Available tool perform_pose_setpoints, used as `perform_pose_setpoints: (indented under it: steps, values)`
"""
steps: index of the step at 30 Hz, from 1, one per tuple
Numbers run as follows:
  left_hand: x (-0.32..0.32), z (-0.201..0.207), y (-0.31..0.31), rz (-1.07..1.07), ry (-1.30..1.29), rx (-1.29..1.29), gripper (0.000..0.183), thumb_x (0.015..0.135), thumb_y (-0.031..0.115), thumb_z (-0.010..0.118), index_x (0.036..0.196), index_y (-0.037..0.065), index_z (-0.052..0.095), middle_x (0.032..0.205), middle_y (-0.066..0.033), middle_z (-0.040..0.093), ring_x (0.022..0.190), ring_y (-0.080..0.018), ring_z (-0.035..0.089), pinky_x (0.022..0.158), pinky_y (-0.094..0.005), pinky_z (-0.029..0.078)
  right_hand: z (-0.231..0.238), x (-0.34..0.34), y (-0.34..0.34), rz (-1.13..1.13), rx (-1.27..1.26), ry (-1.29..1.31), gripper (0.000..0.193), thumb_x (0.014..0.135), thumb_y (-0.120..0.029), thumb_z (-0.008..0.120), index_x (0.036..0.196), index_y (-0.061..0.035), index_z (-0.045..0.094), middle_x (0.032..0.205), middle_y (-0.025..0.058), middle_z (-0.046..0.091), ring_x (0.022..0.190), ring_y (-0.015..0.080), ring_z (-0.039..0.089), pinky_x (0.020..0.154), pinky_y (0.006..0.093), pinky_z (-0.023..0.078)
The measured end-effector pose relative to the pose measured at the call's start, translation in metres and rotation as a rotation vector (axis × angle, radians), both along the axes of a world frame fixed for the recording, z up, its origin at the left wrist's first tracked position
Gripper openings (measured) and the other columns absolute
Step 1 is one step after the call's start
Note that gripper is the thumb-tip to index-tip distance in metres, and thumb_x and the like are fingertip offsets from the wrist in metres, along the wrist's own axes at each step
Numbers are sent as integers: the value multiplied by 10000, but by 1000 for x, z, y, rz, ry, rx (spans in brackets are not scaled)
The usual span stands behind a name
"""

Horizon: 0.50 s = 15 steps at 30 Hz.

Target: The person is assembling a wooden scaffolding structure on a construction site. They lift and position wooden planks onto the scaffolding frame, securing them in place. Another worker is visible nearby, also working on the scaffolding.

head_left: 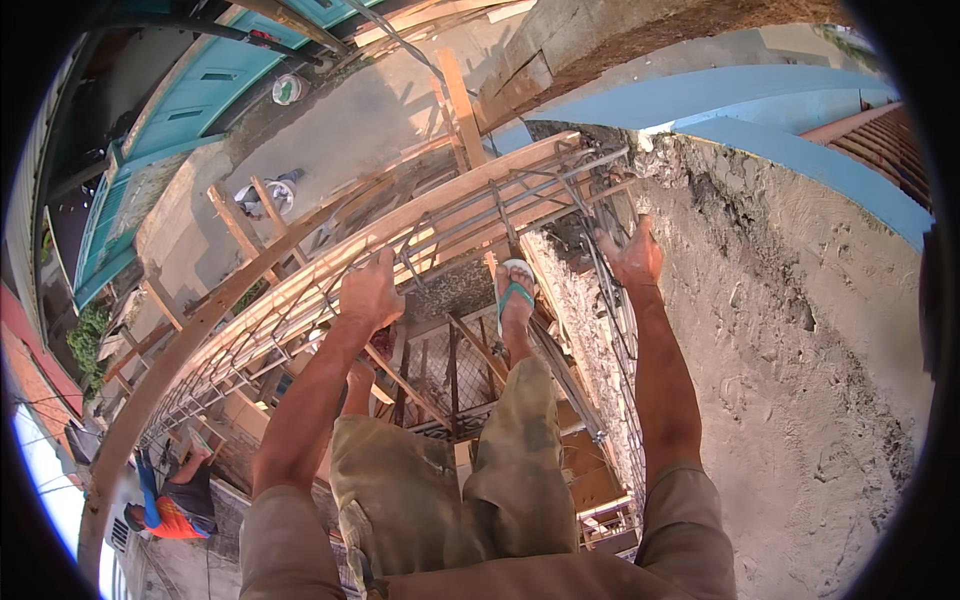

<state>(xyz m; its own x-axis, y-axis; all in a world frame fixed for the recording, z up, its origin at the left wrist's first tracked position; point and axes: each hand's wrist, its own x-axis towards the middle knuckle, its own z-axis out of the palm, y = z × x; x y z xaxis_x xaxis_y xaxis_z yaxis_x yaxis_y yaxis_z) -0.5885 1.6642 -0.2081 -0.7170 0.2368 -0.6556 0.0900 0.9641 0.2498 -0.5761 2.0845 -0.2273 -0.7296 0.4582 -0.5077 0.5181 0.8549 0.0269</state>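
Note:
A long rebar cage [430,235] of thin steel bars and stirrups runs diagonally beside wooden form boards [535,165]. My left hand [372,290] is closed on a bar of this cage, its fingers partly hidden. On the right, my right hand [635,257] is closed around steel bars [600,260] at the edge of a rough grey concrete wall [770,330]; its fingertips are hard to make out. Between my hands, my right foot, in a white flip-flop [517,283] with green straps, rests near the boards. My left foot is mostly hidden behind my left arm.
An open drop with crossed wooden braces [430,390] lies beneath me. Far below are the ground, a bucket [287,90] and another container [275,196]. A co-worker in an orange top [172,514] is at lower left. A thick beam [600,50] crosses the top.

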Motion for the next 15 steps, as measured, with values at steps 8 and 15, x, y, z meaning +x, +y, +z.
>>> perform_pose_setpoints:
  steps: [8,15]
  values:
    - [8,3,2,-1,-166,-16,550,677,138,690,1156,36,437,1097,-197,636,873,-403,673,749,-481,542,9,1,-10,-50,-12,-97,1060,729,-719,643,1429,1,301,1072,286,654,1005,431,640,894,469,484]
    - [17,-2,-7,55,-119,59,547,684,176,696,1137,45,418,1087,-188,627,900,-417,654,756,-495,534,22,-8,-28,-49,27,-129,1078,737,-669,676,1497,-44,235,1312,291,527,1196,428,535,987,481,437]
